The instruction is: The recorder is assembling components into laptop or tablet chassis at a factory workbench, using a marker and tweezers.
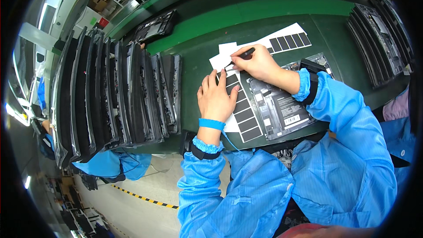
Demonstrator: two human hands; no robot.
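Observation:
My right hand (257, 64) is closed around a slim, dark pointed tool (246, 53), held like a pen. Its tip points down to the top end of a white sheet with a row of black rectangular pieces (243, 115). On that sheet's left edge lies my left hand (217, 99), fingers stretched out, the fingertips close to the tool's tip. A blue band (212, 124) with a cord circles my left wrist. Under my right forearm, an opened laptop base (275, 110) shows its battery and inner parts; the forearm hides some of it.
To the left stands a long row of laptop bases (119, 92) on edge with dark sheets between. A similar stack (374, 44) is at the right. Another sheet of black pieces (288, 42) lies beyond my right hand. A dark device (155, 26) sits at the back left.

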